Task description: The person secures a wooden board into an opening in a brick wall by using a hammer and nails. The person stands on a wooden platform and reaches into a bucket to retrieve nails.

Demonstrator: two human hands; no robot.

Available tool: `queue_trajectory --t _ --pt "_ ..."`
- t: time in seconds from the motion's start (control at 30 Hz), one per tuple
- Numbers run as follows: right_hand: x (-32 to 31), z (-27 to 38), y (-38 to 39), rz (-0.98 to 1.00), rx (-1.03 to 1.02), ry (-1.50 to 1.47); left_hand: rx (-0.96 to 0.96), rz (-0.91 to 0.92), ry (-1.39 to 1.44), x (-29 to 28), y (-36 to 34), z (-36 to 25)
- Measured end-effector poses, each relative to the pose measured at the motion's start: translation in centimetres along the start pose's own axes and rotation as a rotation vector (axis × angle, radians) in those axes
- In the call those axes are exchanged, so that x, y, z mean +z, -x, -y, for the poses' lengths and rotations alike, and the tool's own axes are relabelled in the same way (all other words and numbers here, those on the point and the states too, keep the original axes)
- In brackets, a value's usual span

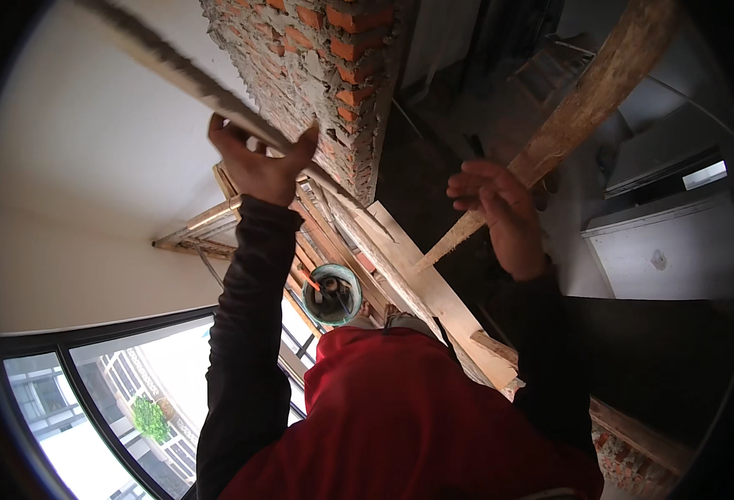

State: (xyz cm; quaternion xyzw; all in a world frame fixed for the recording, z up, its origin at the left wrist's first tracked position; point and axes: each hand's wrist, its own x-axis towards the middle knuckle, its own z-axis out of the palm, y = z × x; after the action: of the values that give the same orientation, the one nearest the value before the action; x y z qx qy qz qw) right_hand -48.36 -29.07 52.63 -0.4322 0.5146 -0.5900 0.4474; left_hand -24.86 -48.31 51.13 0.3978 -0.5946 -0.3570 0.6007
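Note:
My left hand (pixel 259 162) is raised and grips a long grey straightedge (pixel 179 71) that runs from the upper left down against the face of a red brick wall (pixel 317 58) smeared with mortar. My right hand (pixel 500 204) is closed on a rough wooden plank (pixel 588 96) that slants from the upper right down to a pointed end near the planks below. Both sleeves are dark, and my red garment fills the lower middle of the view.
Wooden scaffold boards (pixel 409 275) lie below my hands. A green bucket (pixel 331 294) with tools in it stands on them. A plain white wall (pixel 75 167) is at left, with a dark-framed window (pixel 109 392) beneath it. At right stand white box-like units (pixel 667 250).

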Motion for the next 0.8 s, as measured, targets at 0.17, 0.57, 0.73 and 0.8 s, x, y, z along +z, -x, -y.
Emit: queue_trajectory --t 0.17,0.57,0.73,0.8 --pt "-1.4 -16.5 4.6 -0.234 0.714 -0.321 -0.163 -0.372 0.331 -15.5 -1.4 1.4" --pt "2.9 -30.5 0.8 -0.432 0.942 -0.901 -0.596 -1.305 0.390 -40.1 20.8 -0.7" --pt "4.8 -29.0 -3.6 -0.277 0.730 -0.772 -0.681 -1.531 0.611 -43.6 31.7 3.9" --pt "5.2 -25.2 -6.4 -0.321 0.635 -0.602 -0.731 -1.546 0.770 -42.8 34.4 7.3"
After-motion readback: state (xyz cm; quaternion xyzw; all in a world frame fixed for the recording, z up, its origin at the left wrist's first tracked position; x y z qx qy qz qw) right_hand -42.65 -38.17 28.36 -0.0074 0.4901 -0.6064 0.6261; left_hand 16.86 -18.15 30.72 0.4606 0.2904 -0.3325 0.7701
